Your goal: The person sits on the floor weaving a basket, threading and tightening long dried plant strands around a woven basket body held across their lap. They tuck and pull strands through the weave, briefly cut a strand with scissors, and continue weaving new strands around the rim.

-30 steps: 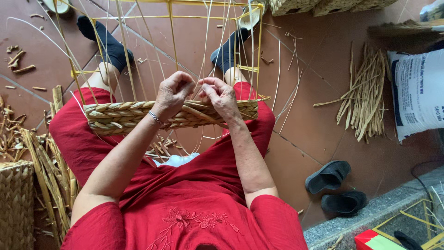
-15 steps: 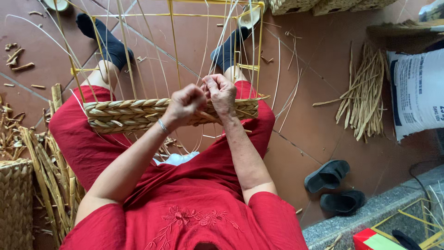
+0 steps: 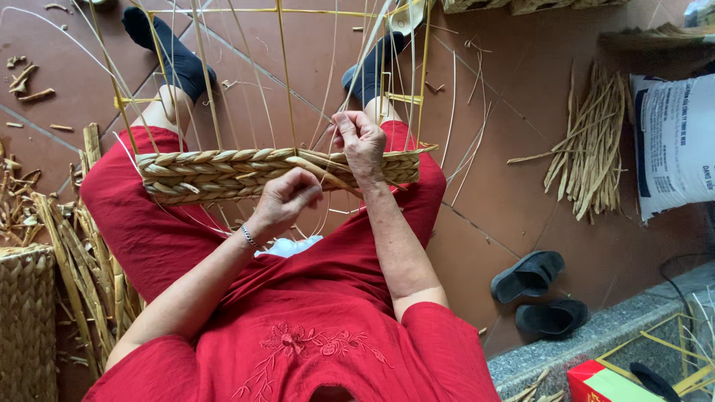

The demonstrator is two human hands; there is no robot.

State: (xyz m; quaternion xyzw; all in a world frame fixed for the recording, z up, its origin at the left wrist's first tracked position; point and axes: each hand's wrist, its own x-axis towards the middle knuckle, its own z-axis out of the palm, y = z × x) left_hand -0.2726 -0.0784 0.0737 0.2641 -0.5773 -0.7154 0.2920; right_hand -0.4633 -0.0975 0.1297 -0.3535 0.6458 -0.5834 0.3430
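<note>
Pinching a flat straw strand (image 3: pixel 328 173), the left hand (image 3: pixel 287 199) draws it taut along the braided band (image 3: pixel 223 173) across the lap; just above the band, the right hand (image 3: pixel 361 140) seems closed on upright stakes (image 3: pixel 287 82), steadying them.

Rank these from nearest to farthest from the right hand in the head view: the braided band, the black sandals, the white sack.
Measured from the right hand:
1. Braided band, directly under the hand, touching it.
2. Black sandals, on the floor, lower right.
3. White sack, far right edge.
</note>
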